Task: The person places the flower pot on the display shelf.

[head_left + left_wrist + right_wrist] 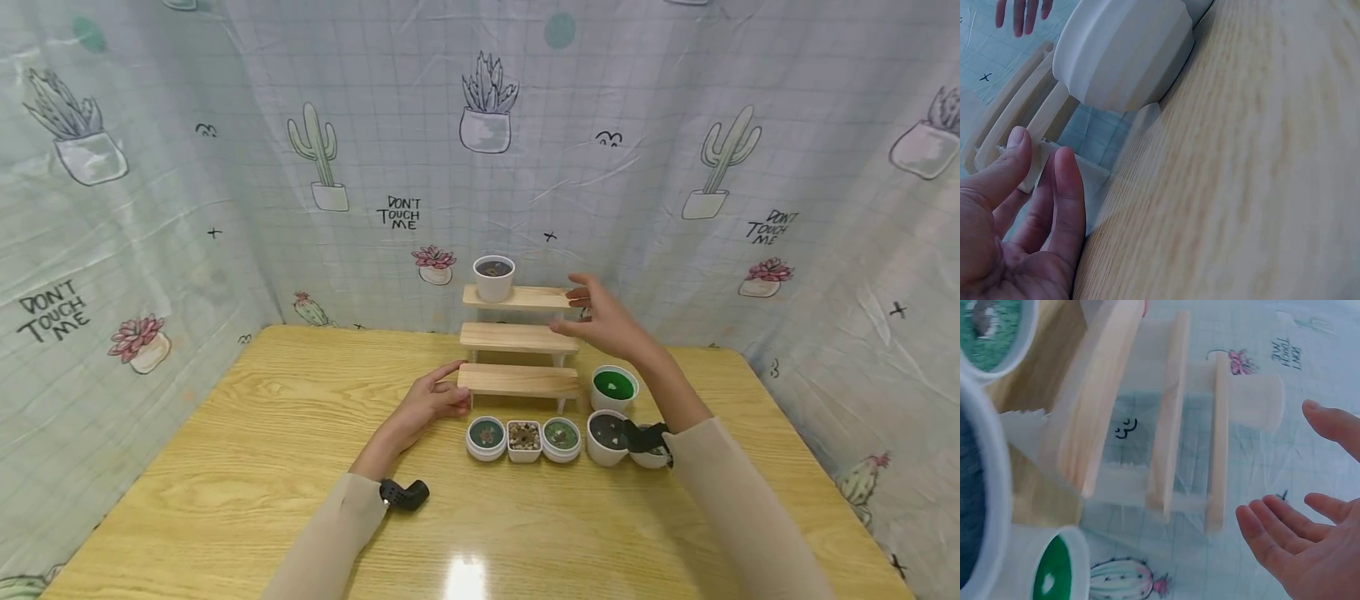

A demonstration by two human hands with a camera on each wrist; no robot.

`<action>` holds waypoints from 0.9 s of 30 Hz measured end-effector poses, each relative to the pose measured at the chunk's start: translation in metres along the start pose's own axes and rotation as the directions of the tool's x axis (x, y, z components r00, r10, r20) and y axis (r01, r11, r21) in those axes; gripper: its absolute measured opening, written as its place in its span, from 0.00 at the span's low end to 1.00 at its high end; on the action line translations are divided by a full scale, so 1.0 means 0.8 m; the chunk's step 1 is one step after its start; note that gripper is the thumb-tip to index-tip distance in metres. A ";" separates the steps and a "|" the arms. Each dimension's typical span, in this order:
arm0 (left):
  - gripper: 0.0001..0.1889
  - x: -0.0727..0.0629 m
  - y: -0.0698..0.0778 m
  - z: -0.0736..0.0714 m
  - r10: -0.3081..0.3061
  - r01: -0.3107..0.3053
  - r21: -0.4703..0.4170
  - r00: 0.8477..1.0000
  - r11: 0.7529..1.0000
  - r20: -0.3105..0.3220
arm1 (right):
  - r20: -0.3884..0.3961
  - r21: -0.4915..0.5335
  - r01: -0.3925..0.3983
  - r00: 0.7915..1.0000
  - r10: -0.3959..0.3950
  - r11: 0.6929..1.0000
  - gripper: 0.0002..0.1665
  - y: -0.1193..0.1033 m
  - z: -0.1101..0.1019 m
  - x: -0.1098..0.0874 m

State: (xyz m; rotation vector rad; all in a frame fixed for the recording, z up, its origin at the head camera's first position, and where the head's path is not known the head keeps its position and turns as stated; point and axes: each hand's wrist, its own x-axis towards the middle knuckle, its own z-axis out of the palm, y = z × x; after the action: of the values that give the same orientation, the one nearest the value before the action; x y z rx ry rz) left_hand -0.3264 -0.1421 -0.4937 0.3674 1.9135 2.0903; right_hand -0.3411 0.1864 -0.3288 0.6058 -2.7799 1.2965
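A three-tier stand with pale wooden shelves (517, 380) and white supports stands before the curtain. My left hand (426, 407) is at the left end of its lowest shelf; in the left wrist view the thumb (1018, 139) and curled fingers hold the white side support. Beside the right end of the top shelf is my right hand (600, 317), empty, its fingers spread, as the right wrist view shows too. On the left part of the top shelf sits a white round pot (494, 287) with dark filling, apart from the right hand.
In front of the stand are a round pot (486, 450), a square pot with pebbles (524, 455) and another round pot (561, 454). To the right stand a green-filled pot (613, 404), a dark-filled pot (604, 450) and one partly hidden pot (649, 460). A patterned curtain (420, 100) hangs behind.
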 end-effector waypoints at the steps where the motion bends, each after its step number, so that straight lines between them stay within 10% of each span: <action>1: 0.38 0.000 0.000 0.000 -0.001 0.001 0.001 1.000 1.000 -0.001 | -0.002 0.001 -0.002 1.000 0.002 1.000 0.56 0.003 -0.002 -0.008; 15: 0.37 0.002 -0.003 -0.001 -0.008 0.008 0.008 1.000 1.000 -0.006 | -0.027 0.089 -0.057 0.998 0.060 0.994 0.53 0.056 -0.023 -0.087; 27: 0.37 0.002 -0.002 0.001 -0.009 0.009 0.008 1.000 1.000 -0.016 | -0.033 0.090 -0.090 0.995 0.093 0.992 0.54 0.102 -0.014 -0.107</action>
State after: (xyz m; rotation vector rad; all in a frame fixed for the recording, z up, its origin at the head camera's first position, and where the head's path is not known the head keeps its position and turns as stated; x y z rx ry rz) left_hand -0.3273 -0.1404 -0.4953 0.3442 1.9294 2.0872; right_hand -0.2925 0.2710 -0.3965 0.4576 -2.7631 1.4390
